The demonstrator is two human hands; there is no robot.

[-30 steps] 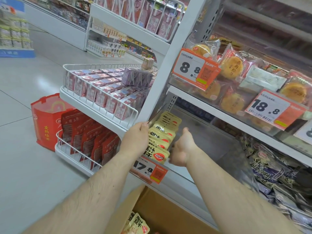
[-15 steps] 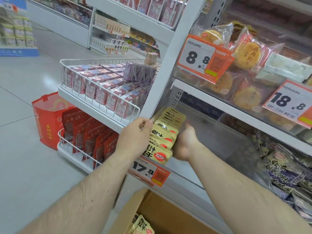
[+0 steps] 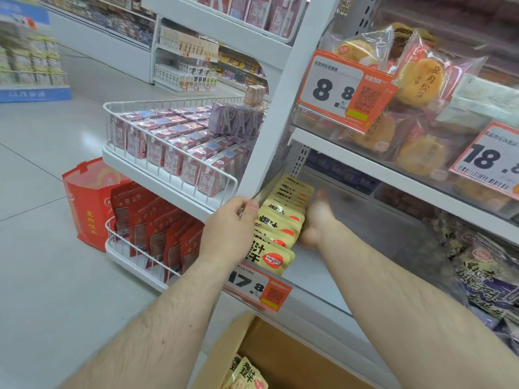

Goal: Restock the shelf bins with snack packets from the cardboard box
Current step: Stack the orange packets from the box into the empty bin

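Observation:
A row of yellow snack packets (image 3: 283, 220) stands on edge in a clear shelf bin (image 3: 351, 248) above the 17.8 price tag (image 3: 258, 287). My left hand (image 3: 233, 228) grips the bin's clear side wall at the row's left, thumb on top of the edge. My right hand (image 3: 314, 220) is blurred and presses against the right side of the row, fingers pointing up the shelf. The open cardboard box (image 3: 238, 343) sits below at the bottom edge, with more yellow packets (image 3: 247, 374) inside.
To the left, a white wire basket of pink boxes (image 3: 179, 147) hangs over a basket of red pouches (image 3: 157, 231). A red bag (image 3: 87, 200) stands on the floor. The shelf above holds bagged buns (image 3: 415, 80); dark packets (image 3: 488, 276) fill the right bin.
My right hand has slid deeper along the right side of the packet row. My left hand keeps its hold at the row's left. The view has shifted slightly closer.

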